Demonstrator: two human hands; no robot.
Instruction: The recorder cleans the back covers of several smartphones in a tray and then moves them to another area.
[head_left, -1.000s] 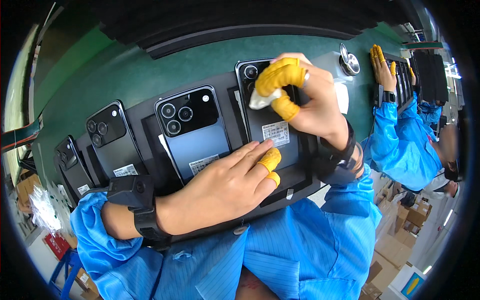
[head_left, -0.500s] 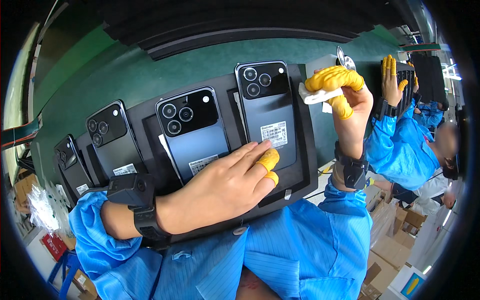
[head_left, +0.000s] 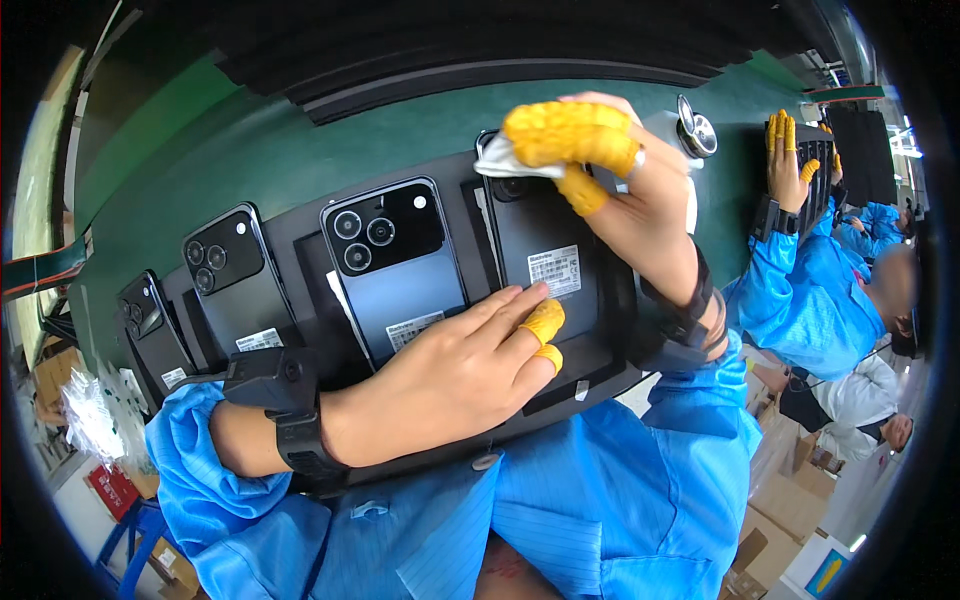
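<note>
Several dark blue smartphones lie back up in a dark tray (head_left: pixel 300 224). My left hand (head_left: pixel 440 375) rests with fingers stretched, its tips on the lower part of the rightmost phone (head_left: pixel 520 225), beside a white label (head_left: pixel 554 271). Two of its digits wear yellow finger cots. My right hand (head_left: pixel 640 195), also in yellow finger cots, pinches a folded white cloth (head_left: pixel 508 160) against that phone's camera area. Most of the lenses there are covered by the cloth and fingers. Left of it, another phone (head_left: pixel 400 290) shows its three lenses; its lower end is behind my left hand.
A round metal dish with a raised lid (head_left: pixel 697 132) stands on the green table (head_left: pixel 600 95) beyond my right hand. At right, a co-worker's hands (head_left: pixel 785 165) rest by a black tray (head_left: pixel 814 160). Cardboard boxes (head_left: pixel 790 500) are on the floor below.
My right hand has moved left with the cloth, from beside the rightmost phone onto its camera area. My left hand has stayed on the phone.
</note>
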